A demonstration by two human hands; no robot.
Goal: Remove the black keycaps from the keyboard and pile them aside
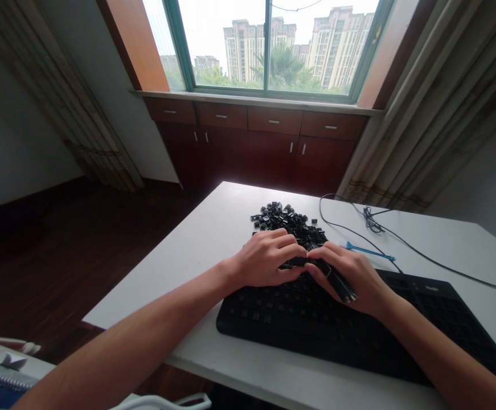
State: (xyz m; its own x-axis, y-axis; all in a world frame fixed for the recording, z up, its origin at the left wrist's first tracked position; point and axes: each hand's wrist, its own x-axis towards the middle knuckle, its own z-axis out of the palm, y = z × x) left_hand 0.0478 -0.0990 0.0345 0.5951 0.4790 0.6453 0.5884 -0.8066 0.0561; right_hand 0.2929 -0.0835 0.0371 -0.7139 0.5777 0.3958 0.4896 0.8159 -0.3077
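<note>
A black keyboard (273, 336) lies on the white table, its left part showing bare key sockets. Above it, my two hands meet with their fingertips close together. In my right hand (354, 273) is a long, dark, shiny piece (337, 283) with pale edges; its exact kind is unclear. My left hand (269, 256) pinches a small black piece (298, 261) that touches or nearly touches the right fingertips. Just beyond the hands sits a heap of loose black keycaps (282, 216), partly hidden by the fingers.
Behind my right hand lies a blue brush (369, 251). The keyboard's black cable (431, 253) loops across the right of the white table (192, 267). A white chair-like part (166, 401) shows at the bottom edge. Cabinets (269, 156) stand beneath the window.
</note>
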